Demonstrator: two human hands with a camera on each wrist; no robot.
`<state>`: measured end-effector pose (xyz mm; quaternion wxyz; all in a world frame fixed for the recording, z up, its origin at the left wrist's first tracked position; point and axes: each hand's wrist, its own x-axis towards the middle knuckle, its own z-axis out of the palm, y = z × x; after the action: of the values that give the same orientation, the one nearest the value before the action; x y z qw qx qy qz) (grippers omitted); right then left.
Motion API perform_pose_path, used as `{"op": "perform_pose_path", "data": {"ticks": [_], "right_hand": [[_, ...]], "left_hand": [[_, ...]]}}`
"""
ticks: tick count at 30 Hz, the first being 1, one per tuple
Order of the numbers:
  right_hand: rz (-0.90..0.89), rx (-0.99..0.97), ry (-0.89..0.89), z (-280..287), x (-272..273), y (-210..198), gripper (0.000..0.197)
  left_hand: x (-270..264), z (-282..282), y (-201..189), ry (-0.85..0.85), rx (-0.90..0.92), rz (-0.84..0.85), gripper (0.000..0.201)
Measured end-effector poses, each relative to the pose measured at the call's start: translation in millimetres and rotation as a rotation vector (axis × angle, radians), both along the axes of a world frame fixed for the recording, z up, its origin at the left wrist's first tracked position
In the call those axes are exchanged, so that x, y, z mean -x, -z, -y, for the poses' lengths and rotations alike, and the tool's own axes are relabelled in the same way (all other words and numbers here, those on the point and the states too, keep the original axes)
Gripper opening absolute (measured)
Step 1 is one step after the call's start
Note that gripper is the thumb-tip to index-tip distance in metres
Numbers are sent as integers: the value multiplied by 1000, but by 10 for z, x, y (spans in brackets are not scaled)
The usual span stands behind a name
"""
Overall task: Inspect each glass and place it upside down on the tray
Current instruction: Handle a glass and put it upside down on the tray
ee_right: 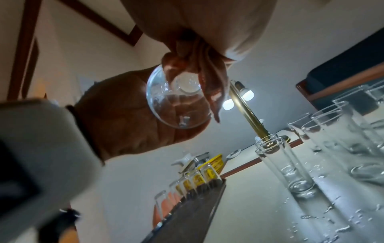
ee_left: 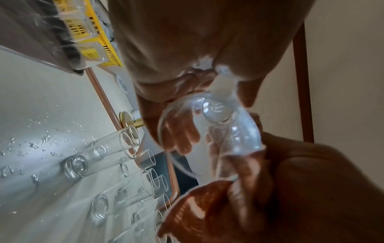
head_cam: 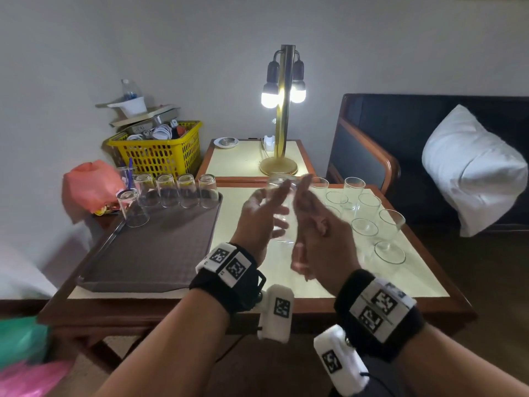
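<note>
Head view: both hands are raised over the middle of the table (head_cam: 257, 285), holding one clear glass (head_cam: 282, 213) between them. The left hand (head_cam: 259, 219) has its fingers fairly straight along the glass's left side, and the right hand (head_cam: 313, 227) lies against its right side with fingers extended; the motion blur hides the exact contact. On the left, the brown tray (head_cam: 148, 253) already carries five upturned glasses (head_cam: 169, 193) along its far edge (four in a row, one nearer at the left corner). Upright glasses (head_cam: 369, 207) wait in a cluster at the right of the table, in front of the lit lamp (head_cam: 283, 110).

Left wrist view: the glass (ee_left: 209, 131) lies tilted with its mouth toward the camera, fingers (ee_left: 180, 136) visible through its wall. Water drops speckle the tabletop (ee_left: 31, 115) near the waiting glasses.

Right wrist view: the glass (ee_right: 176, 100) shows its round base, with the right hand's fingers (ee_right: 209, 78) lying over its far side and the left hand's palm behind it.

The step in hand looks like inspection. To do it well, I would turn the glass slowly against the lamp's glow, checking rim and base for chips or smears, keep contact on the wall rather than the rim (wet glass may slip), then invert it and set it beside the nearer upturned glass without knocking it.
</note>
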<state>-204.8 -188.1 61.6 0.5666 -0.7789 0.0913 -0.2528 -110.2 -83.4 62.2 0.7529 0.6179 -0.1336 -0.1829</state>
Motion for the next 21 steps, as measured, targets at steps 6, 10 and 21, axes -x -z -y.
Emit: {"op": "perform_pose_path", "data": {"ticks": [6, 10, 21], "right_hand": [[10, -35, 48, 73, -72, 9, 38], [-1, 77, -42, -87, 27, 2, 44], [16, -25, 49, 47, -75, 19, 42]], "left_hand": [[11, -3, 21, 134, -66, -21, 55], [-9, -18, 14, -12, 67, -37, 65], [59, 22, 19, 126, -59, 8, 57]]}}
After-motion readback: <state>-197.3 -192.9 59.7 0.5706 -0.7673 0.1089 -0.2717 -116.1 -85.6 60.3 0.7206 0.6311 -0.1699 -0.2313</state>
